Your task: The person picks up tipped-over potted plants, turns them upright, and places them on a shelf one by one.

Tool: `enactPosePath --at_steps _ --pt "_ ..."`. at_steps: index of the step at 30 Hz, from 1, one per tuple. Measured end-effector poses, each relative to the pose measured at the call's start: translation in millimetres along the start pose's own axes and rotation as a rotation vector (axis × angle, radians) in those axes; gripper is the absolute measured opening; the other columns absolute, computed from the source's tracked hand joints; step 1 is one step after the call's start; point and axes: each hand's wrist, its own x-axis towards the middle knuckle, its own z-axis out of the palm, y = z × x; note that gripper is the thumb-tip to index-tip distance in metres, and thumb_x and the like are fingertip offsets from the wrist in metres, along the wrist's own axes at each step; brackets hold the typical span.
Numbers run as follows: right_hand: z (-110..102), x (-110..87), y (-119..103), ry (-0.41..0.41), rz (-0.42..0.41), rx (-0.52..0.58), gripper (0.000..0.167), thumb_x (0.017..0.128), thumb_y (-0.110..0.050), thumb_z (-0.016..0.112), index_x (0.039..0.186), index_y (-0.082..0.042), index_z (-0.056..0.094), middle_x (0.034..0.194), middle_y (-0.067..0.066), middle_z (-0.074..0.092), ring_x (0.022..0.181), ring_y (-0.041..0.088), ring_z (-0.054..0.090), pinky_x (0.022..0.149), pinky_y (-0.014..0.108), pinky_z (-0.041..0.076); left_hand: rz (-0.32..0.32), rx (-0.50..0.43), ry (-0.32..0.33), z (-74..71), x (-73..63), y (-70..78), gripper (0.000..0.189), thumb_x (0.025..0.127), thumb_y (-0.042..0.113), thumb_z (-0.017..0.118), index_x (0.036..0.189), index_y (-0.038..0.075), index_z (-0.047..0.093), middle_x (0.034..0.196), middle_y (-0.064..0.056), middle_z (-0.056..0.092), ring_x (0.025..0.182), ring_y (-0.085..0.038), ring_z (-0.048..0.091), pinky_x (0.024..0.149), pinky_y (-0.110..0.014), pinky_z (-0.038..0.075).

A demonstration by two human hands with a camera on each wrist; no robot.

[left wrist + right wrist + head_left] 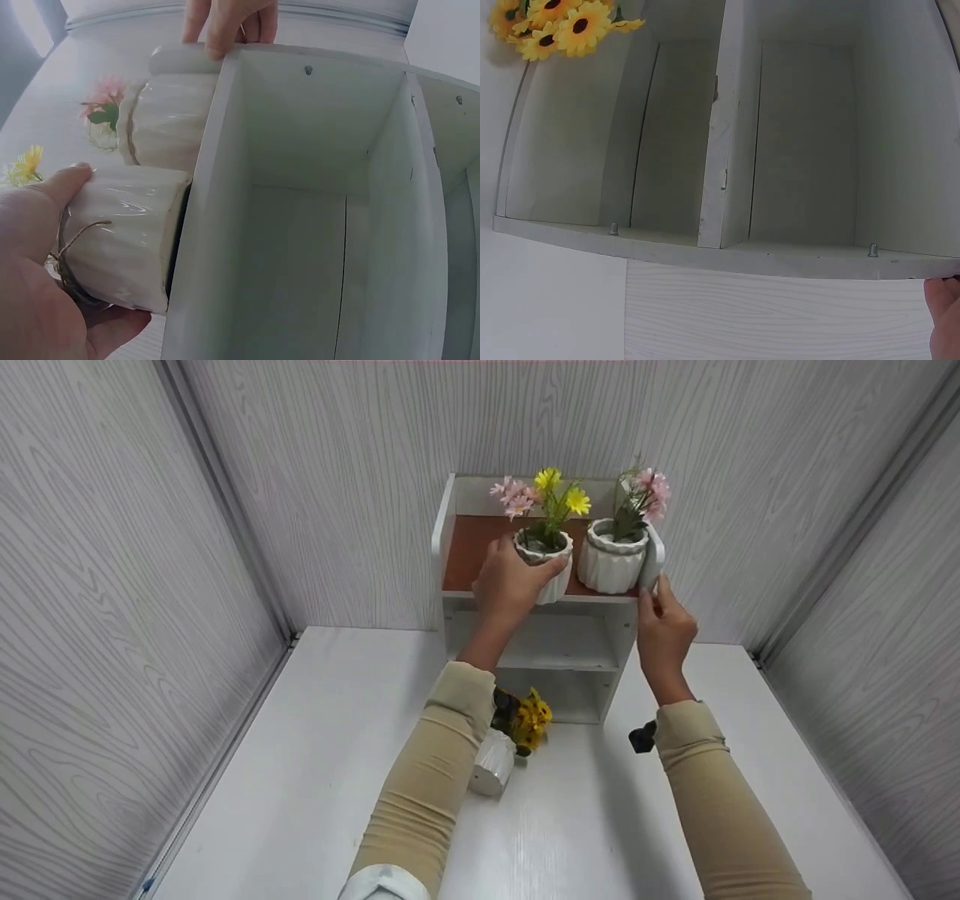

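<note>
My left hand (pixel 510 585) grips a white fluted flower pot (pixel 555 585) holding pink and yellow flowers, at the front edge of the small shelf's brown top (pixel 469 551). In the left wrist view, thumb and fingers wrap the pot's sides, and twine circles its neck; its base overlaps the edge of the top board. To its right, a second white pot (pixel 611 568) with pink flowers stands upright beside the raised side panel (pixel 652 559). My right hand (pixel 669 630) pinches that panel's front edge between thumb and fingers, seen only partly in the right wrist view.
Under the top, the white shelf unit has two open compartments (pixel 562 641). A third white pot (pixel 493 765) with yellow sunflowers (pixel 534 718) lies tipped on the white table (pixel 300 780) before it, partly behind my left sleeve. Wood-grain walls (pixel 322 495) enclose the table.
</note>
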Motion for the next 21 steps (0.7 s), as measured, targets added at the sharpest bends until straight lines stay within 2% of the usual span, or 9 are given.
enactPosePath --at_steps 7,21 --pt "1.4 -2.0 -0.4 0.007 0.0 -0.007 0.043 0.101 -0.021 0.063 0.141 -0.006 0.058 0.107 0.019 0.075 0.091 0.025 0.071 0.076 0.039 0.055 -0.025 0.058 -0.034 7.4 9.2 3.1 0.097 0.078 0.072 0.071 0.149 0.013 0.044 0.138 -0.003 0.054 0.122 -0.021 0.058 0.096 -0.052 0.047" --pt "4.9 -2.9 -2.1 0.002 0.019 -0.003 0.043 0.101 -0.021 0.062 0.142 -0.007 0.057 0.11 0.018 0.075 0.093 0.025 0.072 0.076 0.04 0.054 -0.027 0.047 -0.053 17.3 22.7 4.1 0.098 0.08 0.074 0.067 0.152 0.014 0.039 0.143 -0.004 0.05 0.127 -0.02 0.055 0.097 -0.053 0.048"
